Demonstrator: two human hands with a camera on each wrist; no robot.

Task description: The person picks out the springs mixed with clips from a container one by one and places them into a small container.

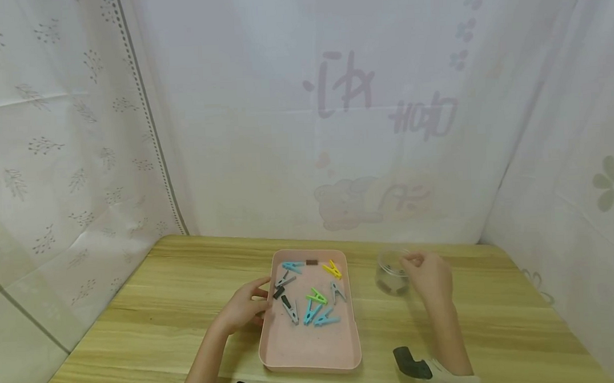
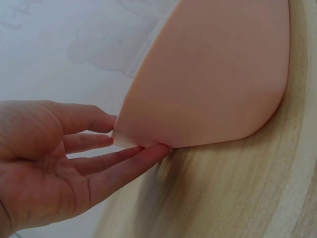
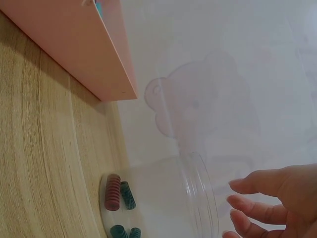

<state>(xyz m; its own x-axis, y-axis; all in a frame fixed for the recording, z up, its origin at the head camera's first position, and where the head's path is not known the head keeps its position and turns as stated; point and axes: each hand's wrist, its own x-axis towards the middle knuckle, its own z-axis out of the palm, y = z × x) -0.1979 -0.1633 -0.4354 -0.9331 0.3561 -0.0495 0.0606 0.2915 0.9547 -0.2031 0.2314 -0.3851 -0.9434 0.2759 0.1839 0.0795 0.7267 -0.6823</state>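
Pink tray (image 1: 309, 351), wood-grain table (image 1: 147, 312), seemingly clear jar (image 1: 390, 270).

Left wrist view: pink tray (image 2: 213, 74) cut off at the top and right edges — its inside and the pegs hidden behind its wall, just past the left hand (image 2: 44, 163), whose wrist runs off the frame. Right wrist view: right hand (image 3: 277, 203) cropped at the lower right corner, only fingertips show; clear jar (image 3: 163, 198) before it cut by the bottom edge — small ridged pieces (image 3: 119, 193) inside too blurred to identify.
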